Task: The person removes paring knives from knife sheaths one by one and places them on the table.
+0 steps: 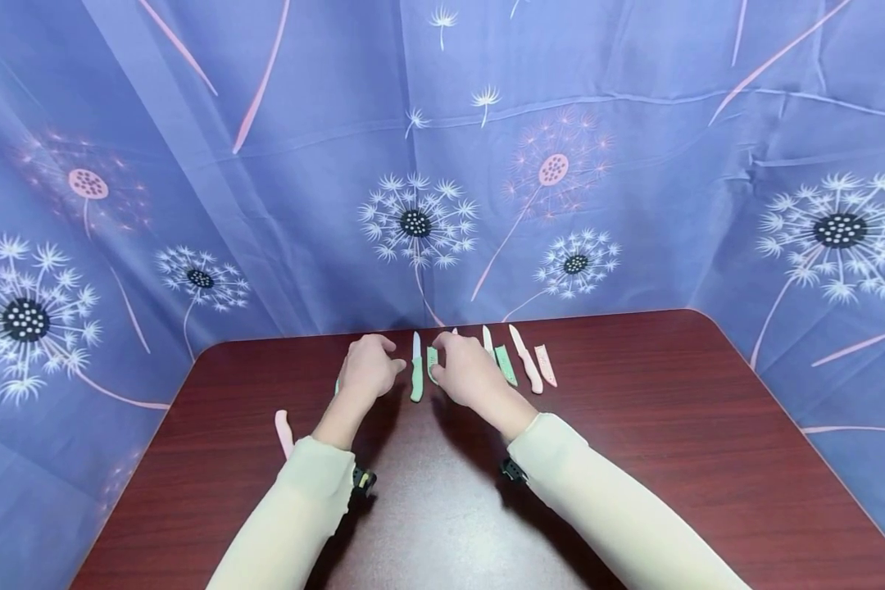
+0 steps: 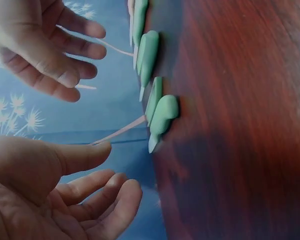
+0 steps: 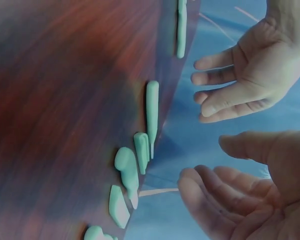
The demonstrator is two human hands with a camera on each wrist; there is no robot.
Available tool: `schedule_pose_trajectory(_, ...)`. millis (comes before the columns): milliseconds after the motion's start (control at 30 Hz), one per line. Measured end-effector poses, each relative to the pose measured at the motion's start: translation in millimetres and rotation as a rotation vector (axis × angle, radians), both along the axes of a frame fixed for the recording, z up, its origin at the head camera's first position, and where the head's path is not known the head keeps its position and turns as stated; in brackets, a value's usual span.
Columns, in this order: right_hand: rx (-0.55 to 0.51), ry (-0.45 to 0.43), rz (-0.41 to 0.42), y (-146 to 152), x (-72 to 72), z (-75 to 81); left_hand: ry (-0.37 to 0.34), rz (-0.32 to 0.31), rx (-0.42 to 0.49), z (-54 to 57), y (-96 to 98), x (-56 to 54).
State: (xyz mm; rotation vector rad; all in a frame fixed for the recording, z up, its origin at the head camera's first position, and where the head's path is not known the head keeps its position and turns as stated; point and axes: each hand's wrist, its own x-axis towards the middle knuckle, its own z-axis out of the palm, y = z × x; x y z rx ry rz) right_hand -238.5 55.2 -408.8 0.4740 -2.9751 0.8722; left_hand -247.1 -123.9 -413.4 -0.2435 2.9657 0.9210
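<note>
My left hand [image 1: 371, 366] hovers over the far part of the table with loosely bent fingers and nothing in them. To its right lies a green-handled knife [image 1: 416, 377], blade toward the back edge. Close beside that knife is a green sheath [image 1: 432, 365], just left of my right hand [image 1: 474, 375]. The right hand is also held above the table, thumb and fingers apart, nothing between them. It partly covers other knives; a pale blade [image 1: 487, 337] shows past it. Both wrist views show the left hand [image 2: 85, 195] and right hand [image 3: 250, 195] apart from the knives.
Right of the hands lie a second green sheath [image 1: 507, 365], a pale pink knife [image 1: 527, 361] and a pink sheath [image 1: 546, 366]. A pink handle [image 1: 283, 433] shows beside the left sleeve. A blue dandelion-print curtain [image 1: 302, 205] hangs behind the dark red table [image 1: 678, 459].
</note>
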Motion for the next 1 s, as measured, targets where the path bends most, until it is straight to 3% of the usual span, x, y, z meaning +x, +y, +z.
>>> schedule_pose_trajectory(333, 0.027, -0.003, 0.034, -1.9, 19.1, -1.8, 0.019, 0.002, -0.029, 8.1, -24.5, 15.0)
schedule_pose_trajectory(600, 0.023, 0.010, 0.105, -3.4, 35.0, -1.4, 0.007, 0.016, -0.058, 5.4, -45.1, 22.9)
schedule_pose_trajectory(833, 0.021, 0.007, 0.148, -10.1, 45.6, -6.5, -0.071, 0.043, -0.038, 1.0, -59.6, 25.8)
schedule_pose_trajectory(1000, 0.030, -0.006, 0.170, -16.2, 50.5, -9.8, -0.083, 0.056, -0.067, -3.7, -67.2, 27.8)
